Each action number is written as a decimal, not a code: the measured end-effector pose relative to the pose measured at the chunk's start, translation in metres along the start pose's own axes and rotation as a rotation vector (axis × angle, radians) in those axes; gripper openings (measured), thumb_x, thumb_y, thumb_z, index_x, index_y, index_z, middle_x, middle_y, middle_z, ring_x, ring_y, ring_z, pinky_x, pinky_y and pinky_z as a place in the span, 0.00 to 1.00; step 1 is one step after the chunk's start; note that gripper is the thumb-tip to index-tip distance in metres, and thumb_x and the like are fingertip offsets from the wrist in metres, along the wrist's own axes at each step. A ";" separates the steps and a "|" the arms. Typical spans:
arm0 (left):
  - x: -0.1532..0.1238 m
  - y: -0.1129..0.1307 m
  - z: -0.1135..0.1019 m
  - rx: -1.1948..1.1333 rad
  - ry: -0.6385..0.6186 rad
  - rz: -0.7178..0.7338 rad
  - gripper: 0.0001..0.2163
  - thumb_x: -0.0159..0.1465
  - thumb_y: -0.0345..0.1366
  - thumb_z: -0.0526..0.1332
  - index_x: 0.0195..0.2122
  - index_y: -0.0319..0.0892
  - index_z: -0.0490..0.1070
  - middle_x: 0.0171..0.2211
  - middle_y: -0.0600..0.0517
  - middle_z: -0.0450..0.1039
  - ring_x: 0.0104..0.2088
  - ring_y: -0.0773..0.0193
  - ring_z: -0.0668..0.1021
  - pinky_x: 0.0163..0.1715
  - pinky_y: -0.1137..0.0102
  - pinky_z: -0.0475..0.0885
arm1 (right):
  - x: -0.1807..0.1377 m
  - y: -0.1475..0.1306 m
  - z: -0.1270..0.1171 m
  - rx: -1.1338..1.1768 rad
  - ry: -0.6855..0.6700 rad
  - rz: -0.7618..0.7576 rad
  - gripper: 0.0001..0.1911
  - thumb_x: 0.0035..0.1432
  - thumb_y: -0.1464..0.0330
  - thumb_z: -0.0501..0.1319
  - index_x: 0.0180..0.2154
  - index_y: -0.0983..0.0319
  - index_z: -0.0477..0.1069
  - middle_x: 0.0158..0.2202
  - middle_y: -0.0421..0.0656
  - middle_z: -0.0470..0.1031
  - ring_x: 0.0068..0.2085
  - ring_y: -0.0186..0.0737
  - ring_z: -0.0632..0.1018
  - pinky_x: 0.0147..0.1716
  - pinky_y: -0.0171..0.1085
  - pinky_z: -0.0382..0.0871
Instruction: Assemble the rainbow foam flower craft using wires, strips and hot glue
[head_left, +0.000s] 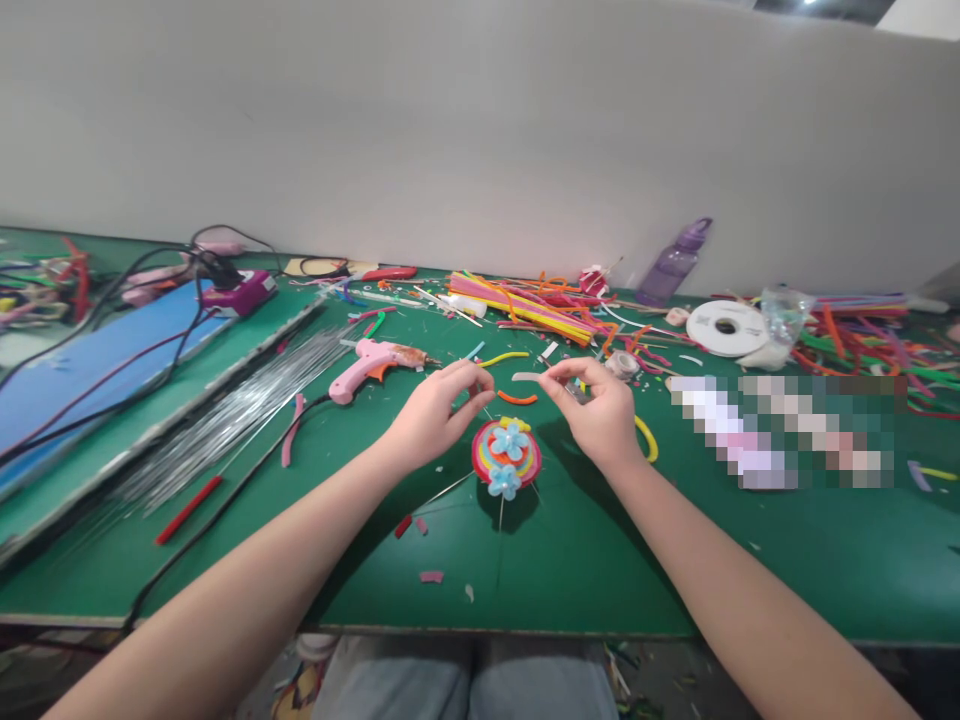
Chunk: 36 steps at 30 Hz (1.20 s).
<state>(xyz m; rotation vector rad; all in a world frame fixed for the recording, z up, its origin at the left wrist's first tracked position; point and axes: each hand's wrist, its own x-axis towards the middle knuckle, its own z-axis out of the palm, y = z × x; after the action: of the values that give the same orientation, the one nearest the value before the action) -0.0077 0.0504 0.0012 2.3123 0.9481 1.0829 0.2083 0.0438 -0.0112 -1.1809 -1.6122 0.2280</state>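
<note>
The green surface spreads beneath both grips. On the far-left side of the left grip lies a pink glue gun, its nozzle pointing toward that grip; it is probably rigid and the heaviest thing close by, best taken by its handle.

The left grip has its fingertips curled in near the thumb; I cannot tell whether anything is pinched there. The right grip is clamped, thumb against finger, on the near end of a pale strip.

On the near side of the gap between the grips sits a round layered piece, apart from both. It looks light and likely soft at its banded rim, which seems the safest place to hold. Thin wires stick out from it and would probably bend or snag. Its blue flowers look delicate, so pressing there risks crushing them.

Between the grips, a curved orange piece seems light and flexible.

The pale strip juts from the right grip toward the left one; it looks thin, feather-light and easily bent, so a gentle pinch at one end suits it.
</note>
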 end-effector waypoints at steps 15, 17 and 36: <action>-0.003 -0.007 -0.001 0.037 0.093 -0.142 0.08 0.58 0.34 0.65 0.39 0.43 0.72 0.33 0.54 0.80 0.36 0.63 0.80 0.42 0.68 0.72 | 0.000 0.002 -0.001 -0.017 0.039 0.004 0.05 0.55 0.64 0.64 0.31 0.59 0.74 0.32 0.40 0.78 0.36 0.38 0.77 0.40 0.39 0.68; -0.003 -0.008 -0.001 0.054 0.086 -0.145 0.08 0.59 0.34 0.65 0.41 0.44 0.73 0.32 0.55 0.80 0.36 0.62 0.81 0.43 0.67 0.72 | 0.000 0.002 -0.001 0.001 0.038 0.011 0.05 0.55 0.64 0.64 0.32 0.59 0.74 0.32 0.40 0.78 0.35 0.38 0.77 0.40 0.38 0.69; -0.002 -0.002 -0.003 0.455 0.199 0.069 0.08 0.67 0.38 0.54 0.39 0.42 0.71 0.29 0.53 0.78 0.33 0.62 0.76 0.44 0.63 0.66 | 0.001 0.007 0.000 -0.015 0.046 0.010 0.07 0.57 0.64 0.63 0.36 0.58 0.78 0.37 0.42 0.81 0.40 0.40 0.79 0.45 0.41 0.72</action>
<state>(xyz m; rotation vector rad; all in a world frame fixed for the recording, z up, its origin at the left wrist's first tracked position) -0.0114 0.0505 0.0005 2.6457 1.3139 1.2475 0.2123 0.0481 -0.0151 -1.1975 -1.5707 0.1941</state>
